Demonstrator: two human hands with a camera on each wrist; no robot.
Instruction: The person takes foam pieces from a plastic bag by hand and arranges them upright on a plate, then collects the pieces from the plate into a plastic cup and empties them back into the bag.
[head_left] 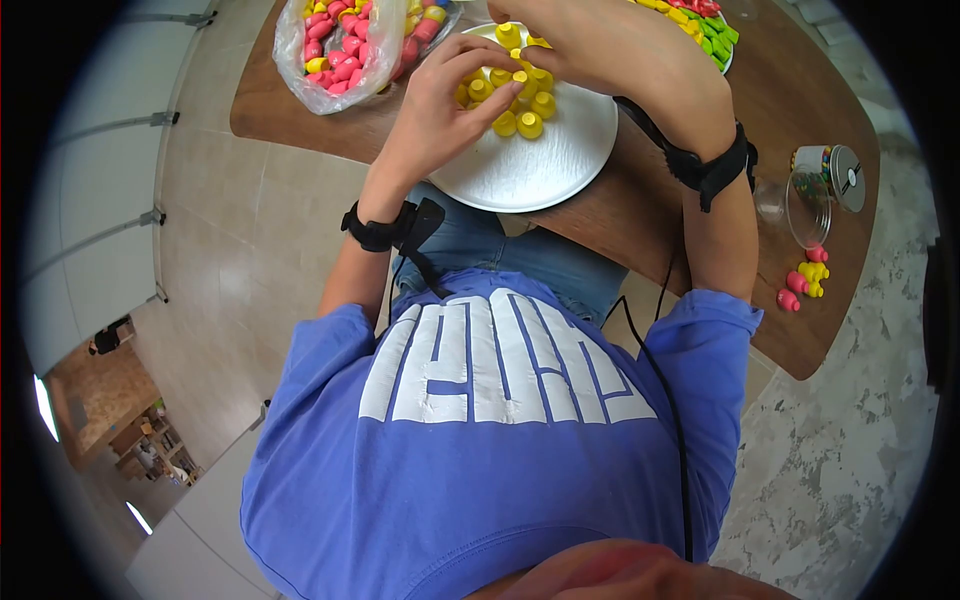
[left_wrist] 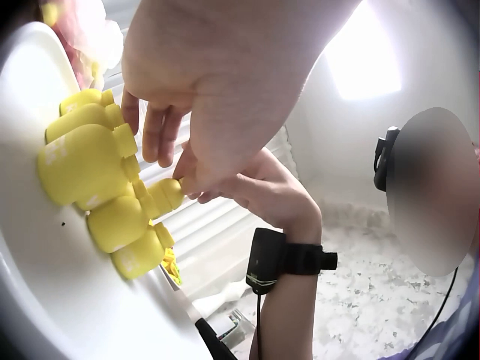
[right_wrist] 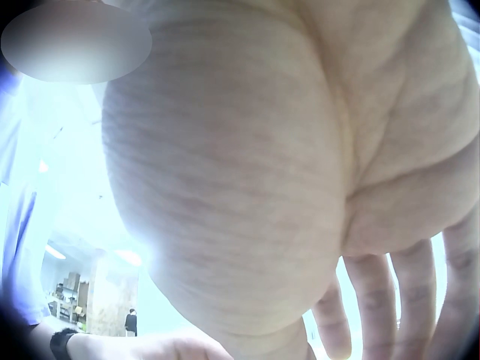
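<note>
Several yellow bottle-shaped pieces (head_left: 530, 125), each with a narrower knob, stand grouped on a round white plate (head_left: 570, 165). My left hand (head_left: 440, 115) reaches over them from the left. In the left wrist view its thumb and a finger pinch the knob end of a tilted yellow piece (left_wrist: 166, 195) at the edge of the group. Opposite, my right hand (head_left: 595, 50) comes in from the right, fingertips close beside that piece. The right hand's palm (right_wrist: 225, 172) fills the right wrist view and hides its fingertips; whether they grip the piece I cannot tell.
A clear plastic bag (head_left: 325, 95) of pink and yellow pieces lies left of the plate. Green, yellow and red pieces (head_left: 715, 40) sit at the back right. On the table's (head_left: 800, 100) right are a lidded jar (head_left: 845, 180), a clear cup (head_left: 808, 210) and loose pink and yellow pieces (head_left: 797, 281).
</note>
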